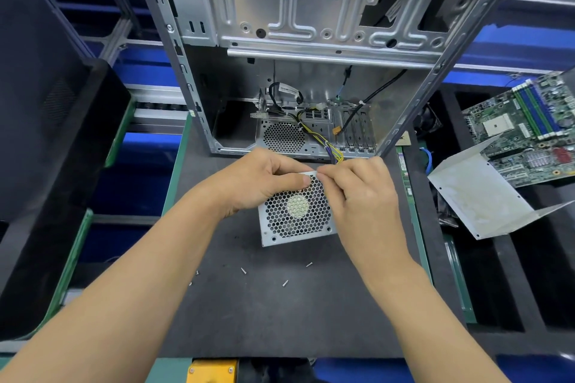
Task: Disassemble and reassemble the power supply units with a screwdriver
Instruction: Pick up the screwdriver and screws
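Lying fan-grille up on the dark work mat (280, 314), the power supply unit (297, 214) sits directly under both hands, its far edge toward the open computer case (280, 50), likely so the grille face and its corner screw holes stay reachable from above. The left hand (258, 183) grips the unit's far left corner, thumb laid across the perforated top and fingers curled over the far edge, which looks like a bracing hold to keep the box from sliding. The right hand (361, 193) meets it at that same far edge, its thumb and forefinger pinched together on something small at the rim; whether that is a screw or the sheet-metal lip itself is too small to tell. No screwdriver is visible in either hand. A bundle of yellow and purple wires (329, 146) runs from just beyond the fingertips back into the case, so the unit stays tethered and can only rest close to the case mouth. Nearer the person than the hands, several loose screws (244, 270) lie scattered on the mat, kept within easy reach. Well off to the right of the right hand, a bent metal cover (479, 196) leans against a motherboard (522, 124), set aside out of the working area.
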`<state>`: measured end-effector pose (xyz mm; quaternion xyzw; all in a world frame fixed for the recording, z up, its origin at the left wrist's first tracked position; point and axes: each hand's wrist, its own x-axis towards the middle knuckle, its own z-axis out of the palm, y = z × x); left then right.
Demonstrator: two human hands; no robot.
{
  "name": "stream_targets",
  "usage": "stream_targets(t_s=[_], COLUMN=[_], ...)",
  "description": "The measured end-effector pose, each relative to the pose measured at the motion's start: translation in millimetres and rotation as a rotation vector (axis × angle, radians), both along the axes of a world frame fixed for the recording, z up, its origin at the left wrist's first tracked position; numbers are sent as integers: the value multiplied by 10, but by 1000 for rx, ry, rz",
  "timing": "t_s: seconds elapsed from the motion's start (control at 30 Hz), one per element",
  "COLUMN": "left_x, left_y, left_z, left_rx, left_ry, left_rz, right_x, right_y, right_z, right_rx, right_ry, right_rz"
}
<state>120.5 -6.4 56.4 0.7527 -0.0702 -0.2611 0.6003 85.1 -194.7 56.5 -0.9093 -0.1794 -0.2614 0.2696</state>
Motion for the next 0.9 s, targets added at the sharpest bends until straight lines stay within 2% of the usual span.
stream_targets(t_s=[0.2, 0.4, 0.6, 0.9], left_x=[16, 14, 17, 12], left_y=[-56, -84, -137, -128], left_z=[-15, -14, 3, 18], left_rx=[12, -8, 17, -16], left_ry=[24, 57, 61, 34], left_rz=[94, 145, 206, 171], right_x=[47, 66, 66, 38], right_y=[-49, -89, -137, -114], right_z=[-23, -35, 37, 155], right_rx=[-35, -18, 20, 81], right_ry=[-62, -23, 106, 310], right_rz=[39, 112, 127, 109])
